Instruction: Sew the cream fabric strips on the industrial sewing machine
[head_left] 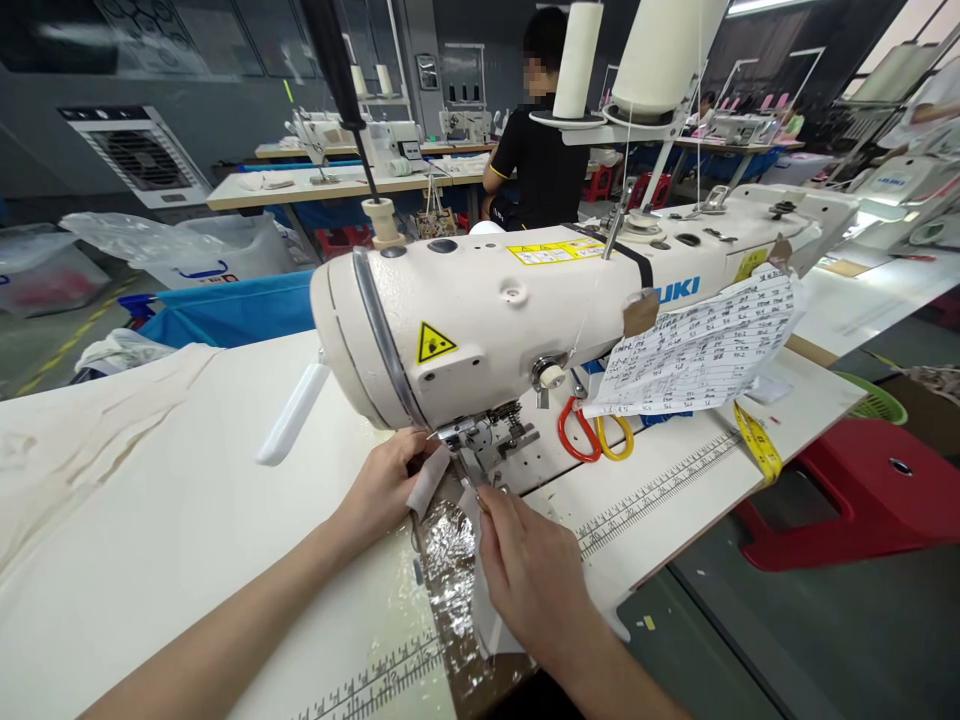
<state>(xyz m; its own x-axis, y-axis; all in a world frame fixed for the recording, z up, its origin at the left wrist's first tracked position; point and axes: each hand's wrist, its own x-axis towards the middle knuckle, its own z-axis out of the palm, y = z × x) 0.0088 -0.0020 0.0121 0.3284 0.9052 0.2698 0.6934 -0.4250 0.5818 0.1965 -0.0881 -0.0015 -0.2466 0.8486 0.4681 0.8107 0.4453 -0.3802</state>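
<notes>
A white sewing machine stands over the table, its needle area low at the head's near end. My left hand is closed beside the presser foot, its fingertips on a small light grey fabric piece. My right hand pinches in front of the foot, at the upper edge of a pale fabric strip that hangs down beneath it. A thin metal part shows by the right fingertips; whether it is held I cannot tell. The fingers partly hide the stitching spot.
Red-handled and yellow-handled scissors lie right of the needle area. A handwritten sheet hangs on the machine arm, near a yellow tape measure. Pale cloth lies at left. A red stool stands right; a person sits beyond.
</notes>
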